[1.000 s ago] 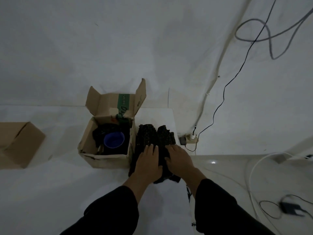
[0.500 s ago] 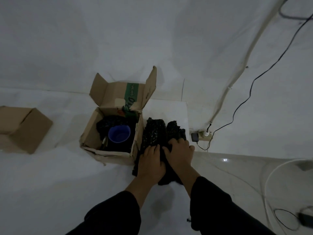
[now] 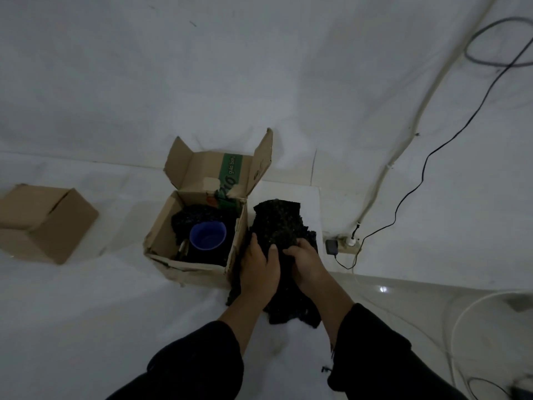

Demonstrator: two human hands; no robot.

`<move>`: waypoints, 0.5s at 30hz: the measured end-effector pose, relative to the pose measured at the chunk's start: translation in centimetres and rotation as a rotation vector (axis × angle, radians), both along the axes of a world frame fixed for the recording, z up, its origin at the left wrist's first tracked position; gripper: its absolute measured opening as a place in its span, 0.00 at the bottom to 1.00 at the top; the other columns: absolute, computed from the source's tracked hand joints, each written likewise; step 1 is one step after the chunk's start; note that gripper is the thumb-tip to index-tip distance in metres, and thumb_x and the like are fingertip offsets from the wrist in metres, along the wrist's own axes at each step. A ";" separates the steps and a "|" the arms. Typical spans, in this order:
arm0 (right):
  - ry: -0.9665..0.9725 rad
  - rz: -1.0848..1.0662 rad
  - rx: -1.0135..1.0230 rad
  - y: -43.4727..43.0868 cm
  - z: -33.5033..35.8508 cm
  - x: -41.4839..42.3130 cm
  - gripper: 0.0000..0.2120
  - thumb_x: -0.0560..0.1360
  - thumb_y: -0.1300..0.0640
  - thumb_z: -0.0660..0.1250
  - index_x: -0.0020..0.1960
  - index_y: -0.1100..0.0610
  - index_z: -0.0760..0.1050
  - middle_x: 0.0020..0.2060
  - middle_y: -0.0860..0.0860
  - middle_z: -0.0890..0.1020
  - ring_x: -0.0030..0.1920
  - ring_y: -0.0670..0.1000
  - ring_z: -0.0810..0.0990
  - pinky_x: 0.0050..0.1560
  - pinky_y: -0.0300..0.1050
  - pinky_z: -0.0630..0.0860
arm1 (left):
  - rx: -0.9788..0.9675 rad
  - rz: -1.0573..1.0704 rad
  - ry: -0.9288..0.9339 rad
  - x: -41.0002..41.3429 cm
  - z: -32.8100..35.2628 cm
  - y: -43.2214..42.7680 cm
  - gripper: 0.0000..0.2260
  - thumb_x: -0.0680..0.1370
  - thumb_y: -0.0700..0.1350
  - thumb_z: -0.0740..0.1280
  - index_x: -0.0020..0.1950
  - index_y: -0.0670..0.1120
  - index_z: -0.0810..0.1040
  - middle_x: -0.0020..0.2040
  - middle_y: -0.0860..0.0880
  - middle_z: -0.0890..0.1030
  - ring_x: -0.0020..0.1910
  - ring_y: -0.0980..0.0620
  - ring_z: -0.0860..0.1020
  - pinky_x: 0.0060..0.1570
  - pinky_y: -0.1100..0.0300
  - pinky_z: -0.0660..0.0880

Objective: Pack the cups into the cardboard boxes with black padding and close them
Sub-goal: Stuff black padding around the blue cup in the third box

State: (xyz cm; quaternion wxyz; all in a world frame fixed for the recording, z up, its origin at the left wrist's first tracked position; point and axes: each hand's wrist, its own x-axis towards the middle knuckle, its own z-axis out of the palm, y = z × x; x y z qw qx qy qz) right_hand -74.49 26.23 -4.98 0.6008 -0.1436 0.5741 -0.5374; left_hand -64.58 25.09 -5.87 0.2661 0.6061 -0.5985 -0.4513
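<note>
An open cardboard box [image 3: 161, 241] with raised flaps stands on the white floor. Inside it a blue cup [image 3: 207, 235] sits upright among black padding [image 3: 187, 219]. Just right of the box lies a pile of black padding [image 3: 278, 223]. My left hand [image 3: 259, 269] and my right hand [image 3: 307, 262] are both on this pile, fingers curled into it and gripping it. The lower part of the pile shows between my wrists.
A closed cardboard box [image 3: 43, 223] sits at the far left. A power strip with a plugged adapter [image 3: 343, 246] lies right of the padding, black and white cables run up the wall, and more cables curve at the lower right.
My hands went from lying flat on the padding pile to curling into it and bunching it together. The view shifted slightly.
</note>
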 end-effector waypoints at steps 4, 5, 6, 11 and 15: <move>-0.148 -0.036 -0.019 0.2 0.6 0.7 0.17 0.76 0.72 0.56 0.63 0.60 0.69 0.57 0.61 0.77 0.54 0.59 0.78 0.48 0.50 0.78 | 0.101 0.044 0.067 0.1 0.8 -0.2 0.29 0.79 0.54 0.58 0.77 0.49 0.52 0.75 0.47 0.62 0.72 0.45 0.64 0.70 0.46 0.64; -0.162 -0.035 -0.006 0.2 0.8 0.8 0.18 0.76 0.72 0.56 0.63 0.60 0.69 0.57 0.60 0.77 0.54 0.59 0.78 0.48 0.50 0.78 | 0.106 0.054 0.075 0.1 0.9 -0.2 0.29 0.78 0.53 0.60 0.77 0.49 0.53 0.74 0.47 0.64 0.72 0.45 0.65 0.70 0.46 0.65; -0.172 -0.030 0.008 0.3 1.0 1.0 0.17 0.76 0.72 0.56 0.63 0.61 0.70 0.57 0.60 0.77 0.53 0.59 0.78 0.47 0.50 0.78 | 0.102 0.059 0.080 0.1 1.1 -0.2 0.29 0.78 0.52 0.62 0.76 0.49 0.55 0.73 0.47 0.66 0.71 0.45 0.66 0.69 0.46 0.66; -0.155 0.011 0.047 0.3 1.7 1.5 0.15 0.77 0.71 0.56 0.60 0.61 0.72 0.52 0.59 0.78 0.49 0.57 0.78 0.43 0.48 0.77 | -0.005 0.056 -0.020 0.3 2.0 0.3 0.24 0.77 0.47 0.64 0.73 0.49 0.64 0.67 0.46 0.69 0.66 0.44 0.70 0.65 0.50 0.70; 0.008 -0.016 0.075 -0.2 1.2 2.0 0.18 0.72 0.71 0.63 0.61 0.63 0.69 0.56 0.62 0.76 0.54 0.61 0.78 0.45 0.51 0.79 | -0.161 -0.009 -0.155 0.8 2.9 1.0 0.24 0.77 0.40 0.60 0.73 0.48 0.61 0.66 0.45 0.66 0.63 0.44 0.71 0.59 0.53 0.71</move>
